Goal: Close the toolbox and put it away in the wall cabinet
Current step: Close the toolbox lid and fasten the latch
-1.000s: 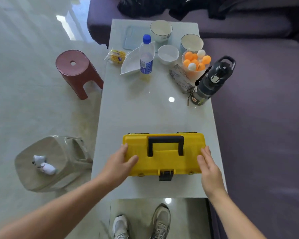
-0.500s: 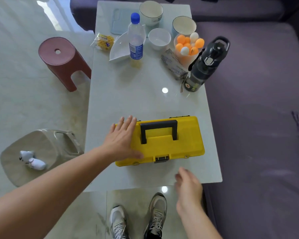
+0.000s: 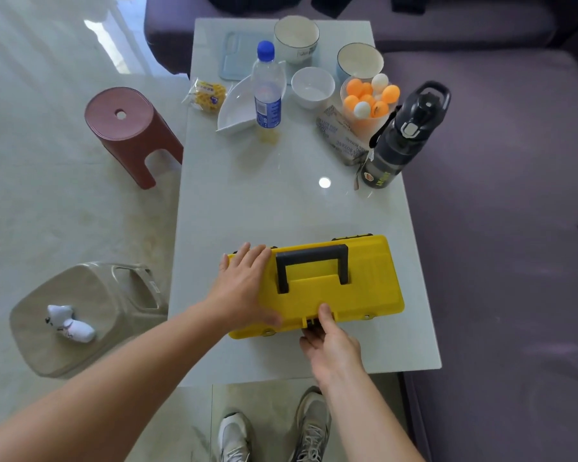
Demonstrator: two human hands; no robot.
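Note:
A yellow toolbox with a black handle lies on the near part of the white table, its lid down. My left hand rests flat on the lid's left end, fingers spread. My right hand is at the front edge, its thumb on top of the lid and its fingers on the black front latch, which is mostly hidden by the hand. No wall cabinet is in view.
At the table's far end stand a water bottle, several bowls, a bowl of ping-pong balls and a black flask. A red stool and a grey stool stand on the left. A purple sofa is on the right.
My left hand shifted from the box's left side onto the lid. My right hand left the right end, dropped back, then came up to the front latch. The black latch no longer hangs down.

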